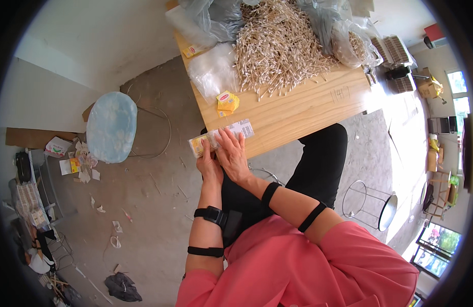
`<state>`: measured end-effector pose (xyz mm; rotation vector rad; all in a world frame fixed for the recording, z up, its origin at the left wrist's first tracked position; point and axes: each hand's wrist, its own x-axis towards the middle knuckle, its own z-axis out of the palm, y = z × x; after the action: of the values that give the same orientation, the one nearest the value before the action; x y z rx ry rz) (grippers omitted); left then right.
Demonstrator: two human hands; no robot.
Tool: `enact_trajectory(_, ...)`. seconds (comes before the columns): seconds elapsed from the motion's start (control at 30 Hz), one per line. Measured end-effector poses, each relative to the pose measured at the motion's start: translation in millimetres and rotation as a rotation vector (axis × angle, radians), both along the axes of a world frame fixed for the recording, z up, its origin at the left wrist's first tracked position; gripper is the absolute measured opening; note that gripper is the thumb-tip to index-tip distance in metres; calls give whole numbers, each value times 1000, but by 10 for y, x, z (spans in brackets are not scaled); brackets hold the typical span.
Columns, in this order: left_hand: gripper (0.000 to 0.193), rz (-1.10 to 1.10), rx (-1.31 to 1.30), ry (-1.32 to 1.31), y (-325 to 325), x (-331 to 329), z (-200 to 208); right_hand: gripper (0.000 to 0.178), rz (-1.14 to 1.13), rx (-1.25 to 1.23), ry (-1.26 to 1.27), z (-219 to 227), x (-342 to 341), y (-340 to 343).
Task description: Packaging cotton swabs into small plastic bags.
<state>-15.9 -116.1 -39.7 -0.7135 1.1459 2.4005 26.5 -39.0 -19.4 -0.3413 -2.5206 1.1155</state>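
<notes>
A long flat clear plastic packet point(245, 128) with yellow and white printing and a barcode lies across the near left corner of the wooden table, its left end jutting past the edge. My left hand point(210, 166) grips this overhanging end, thumb on top; its other fingers are mostly hidden. Over the packet's middle rests my right hand point(232, 156), its fingers extended and lying flat. Just beyond it on the table is a small stack of yellow cards point(227, 104). A big heap of cotton swabs point(282, 51) covers the far part of the table.
Clear plastic bags point(212, 71) lie at the table's left point(298, 123), and grey bags point(218, 23) flank the heap. A blue-topped stool point(112, 128) stands to the left, a wire-framed stool point(385, 212) to the right. Scraps litter the concrete floor point(154, 220).
</notes>
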Motion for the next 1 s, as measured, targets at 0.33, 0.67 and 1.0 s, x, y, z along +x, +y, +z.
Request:
enact_trajectory(0.33, 42, 14, 27, -1, 14, -7, 63, 32, -303, -381, -151, 118, -307, 93)
enact_trajectory(0.67, 47, 45, 38, -26, 10, -2, 60, 43, -108, -281, 65, 64, -49, 122)
enact_trajectory(1.0, 48, 14, 25, -17, -5, 10, -28, 49, 62, -114, -21, 44, -61, 90)
